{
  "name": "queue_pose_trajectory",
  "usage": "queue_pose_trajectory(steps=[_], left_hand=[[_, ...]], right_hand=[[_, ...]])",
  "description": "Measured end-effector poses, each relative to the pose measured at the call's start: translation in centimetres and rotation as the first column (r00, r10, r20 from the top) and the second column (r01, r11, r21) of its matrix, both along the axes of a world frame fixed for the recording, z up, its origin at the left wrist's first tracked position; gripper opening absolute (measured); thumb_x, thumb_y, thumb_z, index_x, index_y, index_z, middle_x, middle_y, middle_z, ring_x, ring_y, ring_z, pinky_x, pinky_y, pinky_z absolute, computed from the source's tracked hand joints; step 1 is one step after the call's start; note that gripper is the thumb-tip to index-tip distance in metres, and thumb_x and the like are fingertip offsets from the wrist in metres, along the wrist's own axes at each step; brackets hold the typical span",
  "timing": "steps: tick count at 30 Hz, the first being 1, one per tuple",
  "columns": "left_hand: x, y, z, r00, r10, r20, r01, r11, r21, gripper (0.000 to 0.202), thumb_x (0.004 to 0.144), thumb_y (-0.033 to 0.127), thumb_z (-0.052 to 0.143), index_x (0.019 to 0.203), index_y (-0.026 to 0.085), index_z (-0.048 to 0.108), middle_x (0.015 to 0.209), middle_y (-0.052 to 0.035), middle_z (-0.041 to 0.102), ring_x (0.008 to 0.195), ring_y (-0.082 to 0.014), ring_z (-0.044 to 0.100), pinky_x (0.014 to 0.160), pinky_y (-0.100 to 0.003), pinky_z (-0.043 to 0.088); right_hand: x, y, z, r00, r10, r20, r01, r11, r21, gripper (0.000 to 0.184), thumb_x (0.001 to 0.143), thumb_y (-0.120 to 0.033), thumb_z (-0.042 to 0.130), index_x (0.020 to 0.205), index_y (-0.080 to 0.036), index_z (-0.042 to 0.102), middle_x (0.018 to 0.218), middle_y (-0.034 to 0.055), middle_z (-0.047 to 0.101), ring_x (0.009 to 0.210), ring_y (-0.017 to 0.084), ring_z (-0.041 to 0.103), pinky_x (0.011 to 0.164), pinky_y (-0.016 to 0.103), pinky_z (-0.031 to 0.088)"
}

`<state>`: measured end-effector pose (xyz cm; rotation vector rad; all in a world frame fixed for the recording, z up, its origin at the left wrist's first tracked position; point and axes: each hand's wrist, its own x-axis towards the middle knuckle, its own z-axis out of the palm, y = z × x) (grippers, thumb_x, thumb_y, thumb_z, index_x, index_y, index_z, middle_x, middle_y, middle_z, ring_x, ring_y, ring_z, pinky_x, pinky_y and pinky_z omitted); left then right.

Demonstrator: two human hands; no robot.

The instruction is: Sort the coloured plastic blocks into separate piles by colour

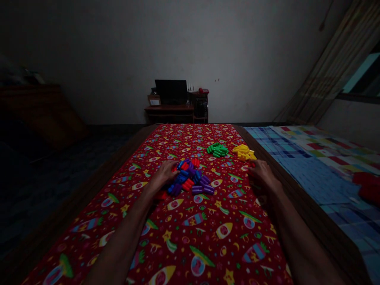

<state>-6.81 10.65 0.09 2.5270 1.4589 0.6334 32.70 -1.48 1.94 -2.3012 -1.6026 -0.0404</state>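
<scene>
A mixed heap of red, blue and purple plastic pieces [190, 179] lies in the middle of a red rocket-print cloth [190, 237]. My left hand [164, 174] rests on the heap's left side, fingers curled among the pieces. My right hand [261, 172] lies on the cloth near the right edge, fingers curled over a small red piece [251, 165]. Beyond them sit a green pile [217, 149] and a yellow pile [244, 152], each of one colour.
The cloth covers a long wooden-edged surface [311, 209]. A blue and multicoloured checked mat [311, 158] lies to the right, with something red [368, 188] on it. A small desk with a dark monitor [171, 92] stands at the far wall. The room is dim.
</scene>
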Motion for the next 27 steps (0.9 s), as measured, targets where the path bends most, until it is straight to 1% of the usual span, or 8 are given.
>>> queue_pose_trajectory(steps=[4,7,10,12,15,19,23,27], left_hand=[[0.0,-0.1,2.2,0.995,0.103,-0.001,-0.102,0.992,-0.073,0.043,0.071,0.032,0.069,0.111,0.017,0.068,0.110,-0.0112,0.071,0.103,-0.0280,0.065,0.091,-0.034,0.049],[0.6,-0.9,3.6,0.965,0.214,0.148,-0.206,0.976,-0.068,0.039,0.076,0.039,0.063,0.108,0.019,0.069,0.094,-0.0072,0.075,0.089,-0.0244,0.068,0.080,-0.030,0.051],[2.3,-2.2,4.5,0.908,0.164,0.387,-0.125,0.984,-0.123,0.046,0.079,0.051,0.057,0.108,0.017,0.068,0.083,-0.0048,0.074,0.078,-0.0214,0.067,0.067,-0.027,0.051],[4.1,-3.4,4.5,0.846,0.082,0.527,0.028,0.980,-0.198,0.058,0.078,0.060,0.054,0.112,0.014,0.066,0.076,-0.0047,0.071,0.069,-0.0201,0.065,0.058,-0.026,0.049],[6.7,-5.4,3.9,0.774,0.028,0.633,0.236,0.914,-0.330,0.072,0.076,0.066,0.055,0.123,0.012,0.058,0.066,-0.0022,0.066,0.057,-0.0183,0.061,0.049,-0.025,0.045],[8.8,-7.3,3.1,0.757,0.010,0.654,0.294,0.888,-0.354,0.068,0.081,0.062,0.054,0.130,0.014,0.051,0.078,-0.0043,0.069,0.067,-0.0203,0.066,0.057,-0.028,0.051],[9.0,-8.1,3.0,0.798,-0.032,0.602,0.281,0.903,-0.324,0.058,0.089,0.053,0.048,0.132,0.015,0.049,0.090,-0.0080,0.071,0.080,-0.0228,0.068,0.068,-0.032,0.054],[8.2,-7.7,3.7,0.837,-0.124,0.532,0.290,0.926,-0.240,0.047,0.094,0.045,0.038,0.129,0.017,0.052,0.094,-0.0083,0.073,0.086,-0.0227,0.069,0.074,-0.035,0.055]], right_hand=[[0.4,-0.5,0.6,0.999,0.053,-0.014,-0.053,0.998,-0.036,0.029,0.087,-0.026,0.055,0.107,-0.012,0.071,0.103,0.0167,0.072,0.095,0.024,0.067,0.076,0.028,0.046],[-1.0,-0.1,1.6,0.997,0.067,-0.025,-0.064,0.993,0.099,0.032,0.089,-0.028,0.053,0.109,-0.010,0.070,0.105,0.0177,0.072,0.098,0.025,0.067,0.082,0.030,0.047],[-4.3,0.4,2.4,0.974,0.205,-0.100,-0.172,0.948,0.267,0.030,0.090,-0.026,0.051,0.105,-0.012,0.072,0.102,0.0159,0.073,0.096,0.026,0.068,0.086,0.033,0.048],[-7.3,0.5,2.6,0.877,0.439,-0.194,-0.351,0.863,0.363,0.028,0.091,-0.027,0.051,0.103,-0.015,0.073,0.101,0.0117,0.074,0.094,0.024,0.068,0.084,0.032,0.050],[-11.7,0.0,2.4,0.623,0.715,-0.318,-0.582,0.695,0.423,0.033,0.089,-0.033,0.056,0.117,-0.018,0.067,0.104,0.0081,0.073,0.087,0.020,0.068,0.074,0.027,0.051],[-14.8,-0.9,1.9,0.469,0.832,-0.297,-0.714,0.555,0.427,0.035,0.088,-0.026,0.058,0.122,-0.017,0.062,0.096,0.0048,0.072,0.077,0.016,0.065,0.069,0.023,0.048],[-13.8,-0.2,2.0,0.545,0.793,-0.271,-0.672,0.607,0.425,0.023,0.087,-0.021,0.055,0.105,-0.017,0.069,0.089,0.0035,0.073,0.075,0.015,0.065,0.069,0.022,0.046],[-9.0,0.8,2.7,0.817,0.552,-0.167,-0.461,0.799,0.387,0.024,0.088,-0.026,0.053,0.098,-0.014,0.071,0.091,0.0079,0.073,0.081,0.019,0.066,0.073,0.026,0.047]])
